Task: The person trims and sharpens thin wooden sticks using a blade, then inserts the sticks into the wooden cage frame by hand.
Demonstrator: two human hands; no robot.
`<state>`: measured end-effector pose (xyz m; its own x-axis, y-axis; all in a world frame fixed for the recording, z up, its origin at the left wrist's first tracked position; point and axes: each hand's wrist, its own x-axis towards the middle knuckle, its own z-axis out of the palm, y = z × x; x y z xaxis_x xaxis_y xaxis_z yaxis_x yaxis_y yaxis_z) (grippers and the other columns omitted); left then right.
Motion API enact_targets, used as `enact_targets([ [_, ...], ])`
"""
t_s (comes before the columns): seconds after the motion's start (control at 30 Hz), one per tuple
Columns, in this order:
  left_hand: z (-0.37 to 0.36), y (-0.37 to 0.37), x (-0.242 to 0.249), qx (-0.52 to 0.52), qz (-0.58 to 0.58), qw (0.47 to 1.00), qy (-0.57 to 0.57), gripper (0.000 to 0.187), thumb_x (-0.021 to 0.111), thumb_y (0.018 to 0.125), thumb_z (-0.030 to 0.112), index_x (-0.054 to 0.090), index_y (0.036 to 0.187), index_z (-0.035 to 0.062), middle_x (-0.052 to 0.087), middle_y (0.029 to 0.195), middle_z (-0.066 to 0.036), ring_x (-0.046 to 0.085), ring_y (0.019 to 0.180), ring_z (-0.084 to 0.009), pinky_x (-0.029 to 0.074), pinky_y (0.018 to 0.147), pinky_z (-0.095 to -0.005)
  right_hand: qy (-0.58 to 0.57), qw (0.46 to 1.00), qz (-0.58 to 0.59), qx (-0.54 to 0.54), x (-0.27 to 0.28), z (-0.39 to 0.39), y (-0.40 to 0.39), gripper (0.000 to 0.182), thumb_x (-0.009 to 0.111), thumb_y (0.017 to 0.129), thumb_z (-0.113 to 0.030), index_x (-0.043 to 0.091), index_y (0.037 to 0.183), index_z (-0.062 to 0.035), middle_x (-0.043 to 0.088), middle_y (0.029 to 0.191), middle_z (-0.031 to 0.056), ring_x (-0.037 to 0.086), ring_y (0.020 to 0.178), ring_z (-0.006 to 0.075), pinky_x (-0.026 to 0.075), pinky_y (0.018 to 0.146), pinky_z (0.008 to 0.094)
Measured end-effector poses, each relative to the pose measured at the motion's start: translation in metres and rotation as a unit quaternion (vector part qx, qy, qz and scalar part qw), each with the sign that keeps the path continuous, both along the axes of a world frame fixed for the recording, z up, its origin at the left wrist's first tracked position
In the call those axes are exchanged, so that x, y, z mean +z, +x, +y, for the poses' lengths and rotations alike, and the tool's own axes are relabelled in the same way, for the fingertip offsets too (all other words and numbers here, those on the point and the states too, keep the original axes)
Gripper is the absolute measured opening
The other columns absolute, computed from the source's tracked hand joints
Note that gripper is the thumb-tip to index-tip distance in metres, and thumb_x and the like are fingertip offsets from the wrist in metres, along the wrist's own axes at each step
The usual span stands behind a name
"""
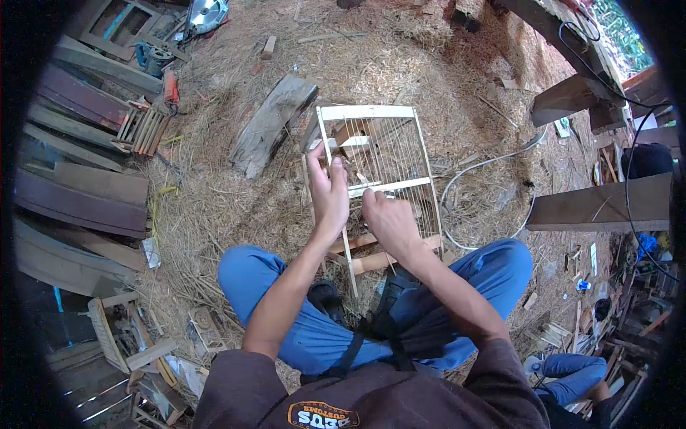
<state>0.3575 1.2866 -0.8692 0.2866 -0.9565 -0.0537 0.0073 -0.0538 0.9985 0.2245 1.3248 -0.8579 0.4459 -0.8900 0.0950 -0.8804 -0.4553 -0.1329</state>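
A light wooden frame with thin parallel rods, like a small cage (pixel 368 112), stands on the ground before my knees. My left hand (pixel 329 191) is at its left side, fingers around the left upright strip, thumb pointing up. My right hand (pixel 389 220) is closed near the middle crossbar (pixel 407 184), its fingertips pinched at the bar's left part. A thin stick seems to run below this hand, but what the fingers hold is too small to name. Inside the frame, near the top, a wooden block (pixel 354 141) shows behind the rods.
A weathered plank (pixel 271 125) lies left of the frame on straw-covered ground. A circular saw (pixel 206 16) and an orange tool (pixel 171 87) are at the upper left. A pale cable (pixel 457 175) loops at right, beside thick beams (pixel 600 204). Another person's leg (pixel 575 375) shows lower right.
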Motion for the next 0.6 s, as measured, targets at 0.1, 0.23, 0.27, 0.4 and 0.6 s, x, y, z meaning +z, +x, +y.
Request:
enact_targets([
  [0.1,-0.001,-0.002,0.003,0.009,0.018,1.0,-0.001,0.035,0.046,0.104,0.013,0.038,0.139,0.0082,0.053,0.086,-0.003,0.049,0.069,-0.0099,0.042,0.059,-0.0278,0.007,1.0,0.003,0.007,0.002,-0.001,-0.001,0.009,0.058,0.088,-0.01,0.05,0.087,-0.0057,0.063,0.071,0.0095,0.066,0.056,0.0236,0.051,0.048,0.0355],
  [0.23,-0.003,0.001,0.009,0.03,-0.004,0.999,0.031,0.033,0.046,0.105,0.015,0.038,0.136,0.0073,0.053,0.087,-0.004,0.048,0.069,-0.0097,0.041,0.057,-0.0278,0.01,1.0,0.002,-0.002,0.0,0.012,0.004,0.011,0.059,0.089,-0.011,0.05,0.087,-0.0054,0.063,0.071,0.0105,0.066,0.055,0.0255,0.051,0.048,0.037],
  [0.27,-0.006,0.006,0.008,0.035,-0.022,0.999,0.035,0.033,0.045,0.105,0.016,0.039,0.135,0.007,0.053,0.088,-0.004,0.048,0.068,-0.0096,0.041,0.056,-0.0279,0.005,1.0,-0.01,-0.007,-0.002,0.017,0.006,0.011,0.059,0.089,-0.012,0.05,0.087,-0.0053,0.063,0.071,0.0109,0.065,0.055,0.0262,0.051,0.048,0.0376],
  [0.4,-0.016,0.017,0.001,0.015,-0.034,0.999,0.026,0.033,0.044,0.106,0.019,0.038,0.137,0.0085,0.051,0.078,-0.003,0.047,0.061,-0.0097,0.038,0.051,-0.0286,0.059,0.988,-0.141,-0.024,0.017,0.021,0.0,0.013,0.059,0.092,-0.016,0.051,0.087,-0.0052,0.065,0.071,0.0125,0.066,0.06,0.0311,0.051,0.052,0.0421],
  [0.6,-0.012,0.005,0.014,-0.012,-0.072,0.997,0.036,0.034,0.043,0.107,0.022,0.038,0.136,0.0061,0.048,0.077,0.0,0.045,0.066,-0.008,0.039,0.056,-0.0258,0.093,0.99,-0.091,-0.045,0.01,0.017,-0.006,0.011,0.059,0.09,-0.012,0.05,0.092,-0.0056,0.065,0.076,0.0128,0.068,0.061,0.0306,0.052,0.052,0.043],
])
